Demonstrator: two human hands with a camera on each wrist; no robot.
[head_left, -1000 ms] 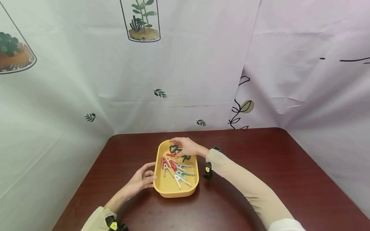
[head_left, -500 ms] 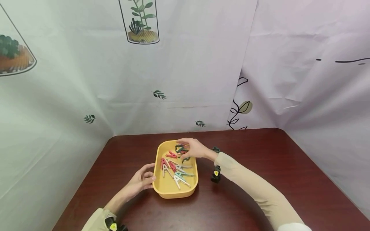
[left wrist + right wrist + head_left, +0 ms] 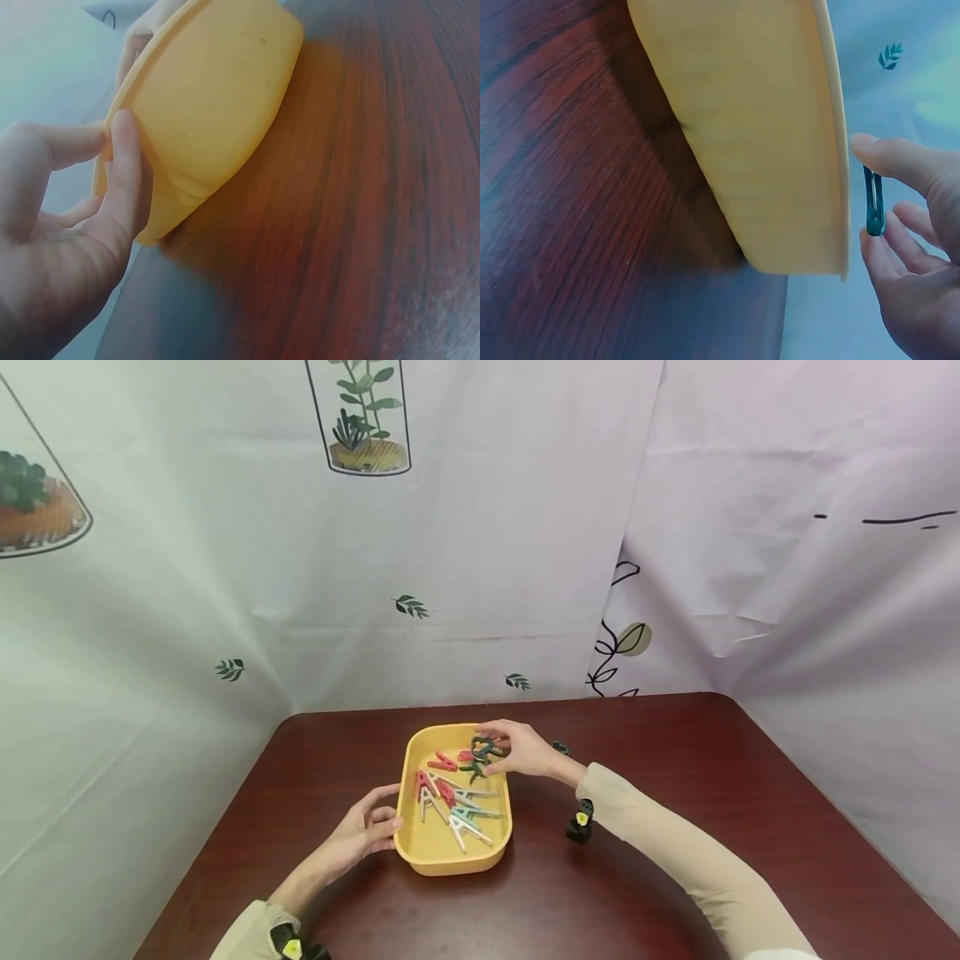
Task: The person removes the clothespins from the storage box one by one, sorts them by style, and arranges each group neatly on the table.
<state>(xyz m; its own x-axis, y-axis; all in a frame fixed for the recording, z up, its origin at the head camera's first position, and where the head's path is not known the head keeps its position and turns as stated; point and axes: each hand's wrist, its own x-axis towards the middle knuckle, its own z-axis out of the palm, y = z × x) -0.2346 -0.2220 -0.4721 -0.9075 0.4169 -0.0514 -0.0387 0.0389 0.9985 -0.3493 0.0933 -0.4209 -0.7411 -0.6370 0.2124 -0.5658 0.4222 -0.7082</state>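
Note:
A yellow plastic basin point(image 3: 452, 856) stands on the table. My left hand point(image 3: 358, 833) grips its left rim, which in the left wrist view shows between the thumb and fingertips of the hand point(image 3: 82, 217). Over the basin's far right corner, my right hand point(image 3: 523, 750) pinches a dark green clip point(image 3: 487, 747); the right wrist view shows the clip point(image 3: 874, 202) between thumb and fingers, just beyond the rim. Another dark green clip point(image 3: 475, 768) lies below it in the head view. Red clothespins point(image 3: 442, 762) and several white and mint clothespins point(image 3: 468, 832) lie in the basin.
The dark red-brown wooden table point(image 3: 637, 827) has a rounded far edge. White printed cloth point(image 3: 465, 568) hangs behind it and along both sides. Each wrist carries a black strapped device point(image 3: 581, 820).
My right hand has moved rightward toward the basin's right rim with the dark green clip, and a red clothespin at the far end has come into fuller view. My left hand stays put.

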